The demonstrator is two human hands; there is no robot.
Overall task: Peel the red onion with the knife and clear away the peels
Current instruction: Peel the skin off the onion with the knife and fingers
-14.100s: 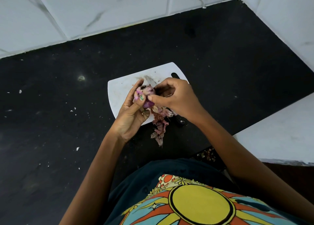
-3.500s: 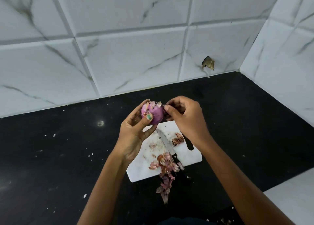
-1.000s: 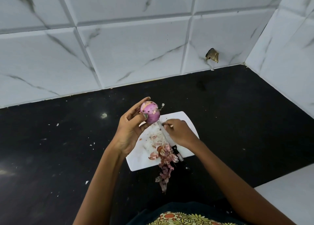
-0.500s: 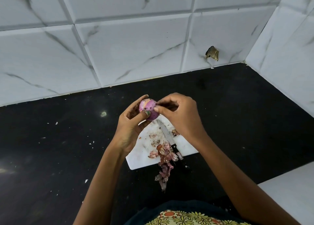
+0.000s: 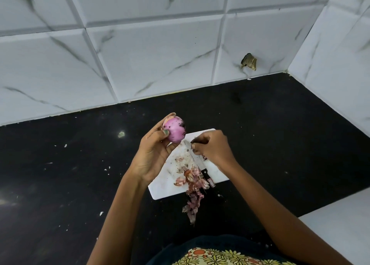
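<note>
Glossy round red onion [image 5: 174,131] — left hand [image 5: 154,152] grips, papery peels [image 5: 193,186]

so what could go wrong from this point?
1. The knife lies on the cutting board with its blade right under the right hand, whose fingers are lowered over it: a careless reach could nick them.
2. The peels already spill off the board's near edge onto the counter, so clearing may miss scraps.
3. The left hand holds the red onion by its fingertips only: it could slip.
</note>
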